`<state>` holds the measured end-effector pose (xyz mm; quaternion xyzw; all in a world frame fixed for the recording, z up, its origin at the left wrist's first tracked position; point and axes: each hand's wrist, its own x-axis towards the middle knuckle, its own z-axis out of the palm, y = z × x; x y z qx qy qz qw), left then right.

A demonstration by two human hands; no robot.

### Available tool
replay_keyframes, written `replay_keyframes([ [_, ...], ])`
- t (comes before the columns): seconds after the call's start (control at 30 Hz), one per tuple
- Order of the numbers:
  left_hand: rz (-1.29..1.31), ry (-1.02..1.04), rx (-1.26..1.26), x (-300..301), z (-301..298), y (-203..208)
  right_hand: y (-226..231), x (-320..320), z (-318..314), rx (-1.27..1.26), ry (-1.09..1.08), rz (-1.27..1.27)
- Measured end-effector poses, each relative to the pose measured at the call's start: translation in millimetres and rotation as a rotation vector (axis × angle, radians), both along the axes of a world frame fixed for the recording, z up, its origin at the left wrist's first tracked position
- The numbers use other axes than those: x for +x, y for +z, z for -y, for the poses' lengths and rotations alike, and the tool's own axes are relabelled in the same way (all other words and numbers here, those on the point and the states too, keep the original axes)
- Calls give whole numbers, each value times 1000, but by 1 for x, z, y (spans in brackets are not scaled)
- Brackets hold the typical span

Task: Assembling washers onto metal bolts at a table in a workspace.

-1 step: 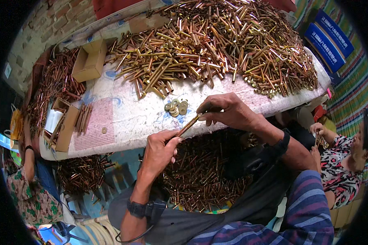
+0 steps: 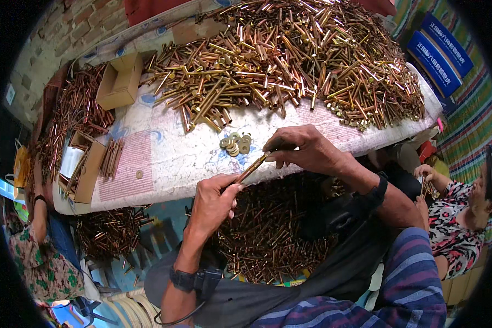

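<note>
Over the table's near edge, my left hand [image 2: 217, 201] closes round the lower part of a brass-coloured expansion bolt [image 2: 251, 169]. The bolt slants up to the right. My right hand [image 2: 306, 146] pinches its upper end between thumb and fingers; any small part there is hidden by the fingertips. Just left of my right fingertips lies a small cluster of washers [image 2: 233, 146] on the white patterned cloth [image 2: 175, 158]. Beyond both hands spreads a large heap of similar bolts and metal sleeves [image 2: 279, 65].
An open cardboard box [image 2: 119, 82] and a smaller box [image 2: 87, 169] with metal pieces stand at the left. More metal pieces [image 2: 273, 235] are piled below the table edge. A person [image 2: 459, 218] at the right handles metal pieces; another person's arm [image 2: 39, 218] shows at the left.
</note>
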<state>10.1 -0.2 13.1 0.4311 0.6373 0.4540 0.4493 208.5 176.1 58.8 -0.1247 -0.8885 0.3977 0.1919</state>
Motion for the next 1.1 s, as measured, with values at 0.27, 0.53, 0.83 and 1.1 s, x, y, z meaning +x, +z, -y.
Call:
replay_keyframes([
  [0.27, 17, -25, 17, -6, 2, -2, 3, -1, 2, 99, 24, 136],
  [0.53, 251, -154, -118, -9, -2, 7, 7, 2, 1, 41, 70, -3],
  [0.83, 86, -121, -71, -10, -1, 4, -3, 0, 0, 280, -1, 138],
  [1.1, 14, -113, -66, -10, 2, 2, -5, -4, 9, 223, 49, 130],
])
